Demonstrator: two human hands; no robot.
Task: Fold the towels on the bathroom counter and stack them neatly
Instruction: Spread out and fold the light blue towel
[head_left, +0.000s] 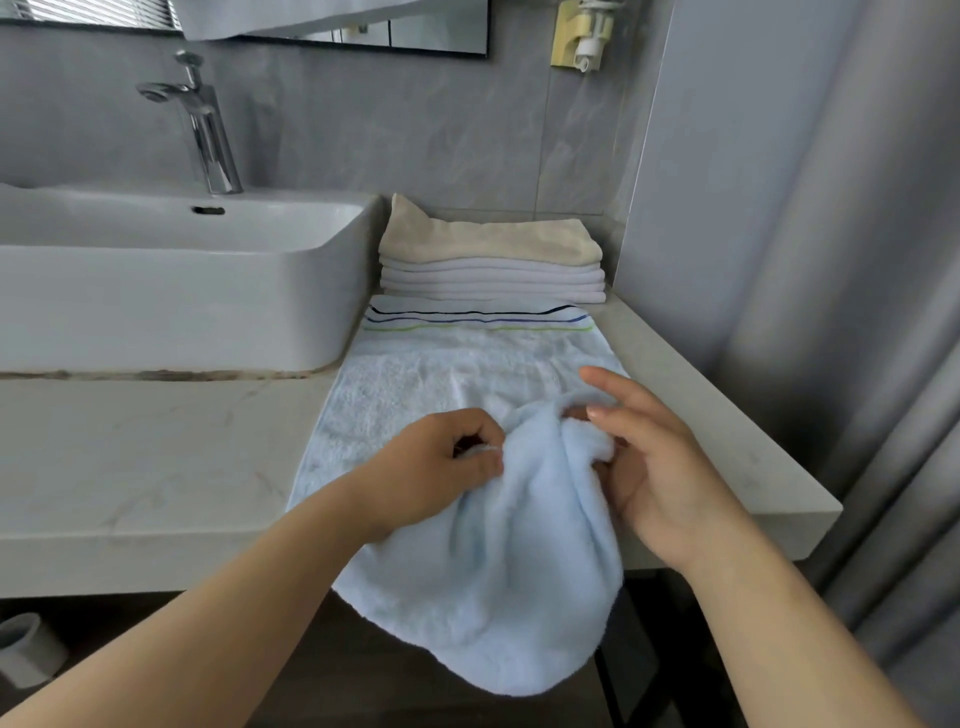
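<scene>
Pale-blue terry towel lies lengthwise on the counter, striped end just in front of the folded stack, near end bunched up and sagging over the counter's front edge. I note the left hand curled, pinching a bit of the near hem. Right hand pinches the gathered fabric with thumb and middle fingers, index finger stretched out above the cloth.

Stack sits against the back wall beside the sink: beige towel on top, white ones beneath.

Risks as I judge them: the grips look close together, not at the corners, so lifting from here would likely fold the towel crooked. The overhanging part is heavy; a loose pinch could let it slide floorward. Dragging forward might nudge the stack askew.
</scene>
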